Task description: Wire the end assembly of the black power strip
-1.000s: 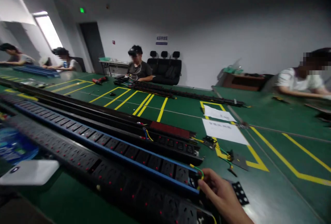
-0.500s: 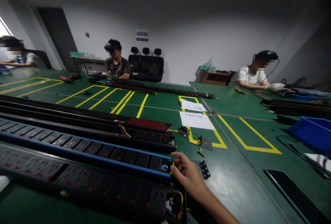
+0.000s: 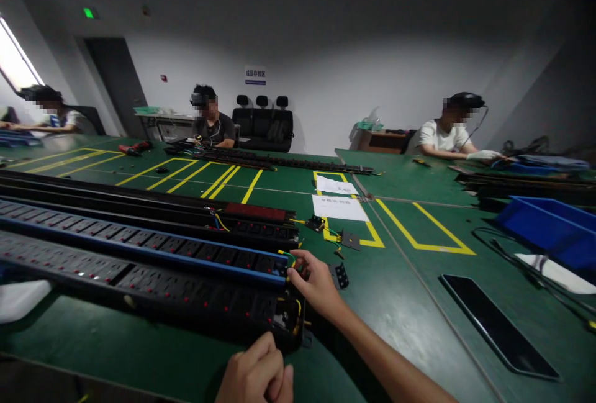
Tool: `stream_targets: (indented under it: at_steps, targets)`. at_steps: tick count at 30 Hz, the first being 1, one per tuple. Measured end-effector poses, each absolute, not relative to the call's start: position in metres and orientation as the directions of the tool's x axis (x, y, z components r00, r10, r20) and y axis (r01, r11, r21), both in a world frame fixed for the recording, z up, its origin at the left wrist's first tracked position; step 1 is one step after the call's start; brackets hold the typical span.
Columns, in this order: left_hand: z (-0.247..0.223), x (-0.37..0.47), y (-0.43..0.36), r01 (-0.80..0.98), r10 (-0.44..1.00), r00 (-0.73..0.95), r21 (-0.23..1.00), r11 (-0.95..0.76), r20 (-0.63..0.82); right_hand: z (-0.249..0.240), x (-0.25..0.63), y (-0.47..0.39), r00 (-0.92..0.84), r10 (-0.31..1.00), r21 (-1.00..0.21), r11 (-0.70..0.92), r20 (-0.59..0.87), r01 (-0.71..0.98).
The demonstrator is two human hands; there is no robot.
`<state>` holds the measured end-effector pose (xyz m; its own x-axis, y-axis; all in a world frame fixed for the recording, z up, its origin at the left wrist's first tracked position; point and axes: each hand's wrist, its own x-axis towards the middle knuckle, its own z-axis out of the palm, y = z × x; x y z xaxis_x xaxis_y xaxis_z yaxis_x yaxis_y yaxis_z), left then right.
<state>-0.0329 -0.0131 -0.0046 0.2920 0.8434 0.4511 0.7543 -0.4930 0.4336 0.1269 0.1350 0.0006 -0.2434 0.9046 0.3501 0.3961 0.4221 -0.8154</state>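
Down close, your left hand (image 3: 256, 371) has its fingers folded in, and whether they hold anything can't be told. Well to their right lies a phone (image 3: 498, 325); just beyond them runs the black strip (image 3: 200, 294). Your right hand (image 3: 319, 285) has thumb and forefinger narrow at the green wire (image 3: 288, 254), by the blue strip's (image 3: 223, 256) end; you can't tell if they pinch it. Just right of those fingertips sits a bracket (image 3: 342, 276); farther past them, paper (image 3: 339, 208).
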Motion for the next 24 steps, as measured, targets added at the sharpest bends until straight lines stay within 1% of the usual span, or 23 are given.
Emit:
stream_targets:
  at_steps: [2, 7, 10, 14, 20, 24]
  targets:
    - [0.003, -0.032, -0.015, 0.763, 0.865, 0.275, 0.452, -0.462, 0.42, 0.002, 0.128, 0.135, -0.252, 0.903, -0.816, 0.423, 0.347, 0.393]
    - [0.013, -0.032, -0.017, 0.717, 0.912, 0.287, 0.566, -0.407, 0.292, 0.006, 0.129, 0.133, -0.269, 0.874, -0.784, 0.483, 0.404, 0.391]
    - [0.016, -0.032, -0.018, 0.727, 0.926, 0.291, 0.574, -0.377, 0.239, 0.003, 0.129, 0.134, -0.269, 0.865, -0.771, 0.5, 0.423, 0.395]
    - [0.017, -0.031, -0.021, 0.754, 0.937, 0.269, 0.556, -0.349, 0.223, -0.001, 0.129, 0.136, -0.278, 0.85, -0.754, 0.526, 0.448, 0.394]
    - [0.016, -0.026, -0.023, 0.834, 0.944, 0.249, 0.448, -0.322, 0.216, -0.004, 0.128, 0.138, -0.275, 0.843, -0.743, 0.538, 0.462, 0.398]
    - [0.016, -0.024, -0.024, 0.853, 0.944, 0.242, 0.415, -0.317, 0.224, -0.005, 0.128, 0.14, -0.279, 0.84, -0.744, 0.542, 0.466, 0.391]
